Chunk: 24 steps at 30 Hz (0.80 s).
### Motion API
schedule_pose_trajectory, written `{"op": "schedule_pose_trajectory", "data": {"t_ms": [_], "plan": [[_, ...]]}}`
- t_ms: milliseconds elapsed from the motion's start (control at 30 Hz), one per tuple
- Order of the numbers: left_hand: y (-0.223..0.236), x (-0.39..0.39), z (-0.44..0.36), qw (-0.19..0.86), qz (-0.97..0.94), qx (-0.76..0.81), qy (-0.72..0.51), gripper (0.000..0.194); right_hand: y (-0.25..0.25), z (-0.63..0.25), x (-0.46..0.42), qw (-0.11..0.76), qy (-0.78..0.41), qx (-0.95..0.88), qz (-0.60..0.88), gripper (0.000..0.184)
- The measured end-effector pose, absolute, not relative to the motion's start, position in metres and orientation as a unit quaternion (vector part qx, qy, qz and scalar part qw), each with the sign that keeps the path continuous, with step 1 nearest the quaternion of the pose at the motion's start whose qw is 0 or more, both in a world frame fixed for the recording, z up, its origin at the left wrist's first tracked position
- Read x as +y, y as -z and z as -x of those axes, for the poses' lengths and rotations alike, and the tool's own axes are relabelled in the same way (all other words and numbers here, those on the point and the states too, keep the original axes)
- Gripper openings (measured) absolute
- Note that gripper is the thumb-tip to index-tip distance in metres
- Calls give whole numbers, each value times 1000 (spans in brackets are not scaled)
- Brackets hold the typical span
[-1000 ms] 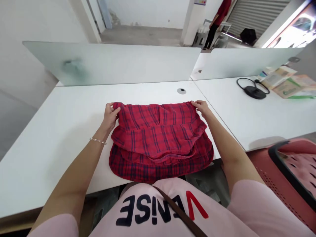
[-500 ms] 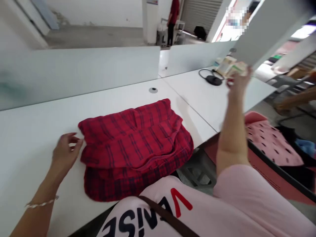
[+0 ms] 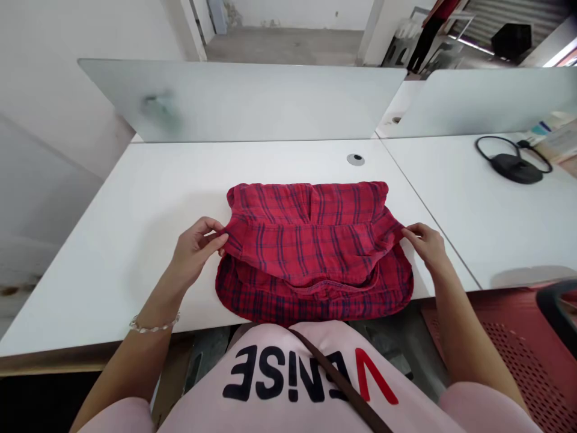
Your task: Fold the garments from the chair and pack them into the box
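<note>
With the plaid garment (image 3: 306, 240) as the middle of the dial, I see its handler at six o'clock, in a pale pink top (image 3: 270, 382) with dark letters and one red V, a brown strap (image 3: 336, 379) slanting across it. At four o'clock, beside the desk (image 3: 130, 252), sits a perforated reddish thing (image 3: 518, 361) with a black edge. A pale bracelet (image 3: 154, 328) circles the left wrist. The left hand (image 3: 193, 248), at nine, has thumb and fingers pinched on one side of the cloth; the right hand (image 3: 427, 245), at three, has its fingers clamped on the opposite side. Between them the red and navy garment lies in layers on the desk, its lower layer reaching the near edge, the middle layer drawn out sideways. Beyond it, at one o'clock, is a round cable hole (image 3: 356, 160); farther off, at two, a black disc with a looped cord (image 3: 514, 168). A frosted partition (image 3: 252, 102) stands at twelve. Well past that, toward one, stands another person (image 3: 428, 39) in dark trousers.
</note>
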<state>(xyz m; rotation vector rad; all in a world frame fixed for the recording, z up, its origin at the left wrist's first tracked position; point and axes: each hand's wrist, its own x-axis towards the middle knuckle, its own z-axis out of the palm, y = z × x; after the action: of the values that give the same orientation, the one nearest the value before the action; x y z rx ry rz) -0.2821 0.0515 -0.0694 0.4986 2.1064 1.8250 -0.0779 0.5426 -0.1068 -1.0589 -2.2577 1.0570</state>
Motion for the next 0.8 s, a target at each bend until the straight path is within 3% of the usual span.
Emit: {"op": "schedule_pose_trajectory", "data": {"t_ms": [100, 167, 267, 400, 600, 700, 800], "plan": [[70, 48, 273, 151, -120, 672, -715, 27, 95, 76, 549, 231, -457, -767, 387, 28], [85, 43, 268, 126, -96, 705, -691, 27, 94, 68, 547, 251, -521, -716, 390, 27], [110, 36, 253, 10, -95, 836, -540, 26, 101, 50, 533, 259, -582, -648, 417, 29], [117, 46, 215, -163, -193, 901, -353, 16, 113, 26, 499, 268, -519, -691, 426, 51], [121, 101, 181, -24, -563, 797, -219, 30, 123, 23, 451, 176, -378, -846, 333, 68], [122, 121, 187, 6, -588, 790, -175, 23, 127, 35, 447, 186, -393, -852, 293, 53], [101, 128, 195, 65, -557, 781, -274, 17, 114, 39, 449, 226, -512, -778, 285, 33]]}}
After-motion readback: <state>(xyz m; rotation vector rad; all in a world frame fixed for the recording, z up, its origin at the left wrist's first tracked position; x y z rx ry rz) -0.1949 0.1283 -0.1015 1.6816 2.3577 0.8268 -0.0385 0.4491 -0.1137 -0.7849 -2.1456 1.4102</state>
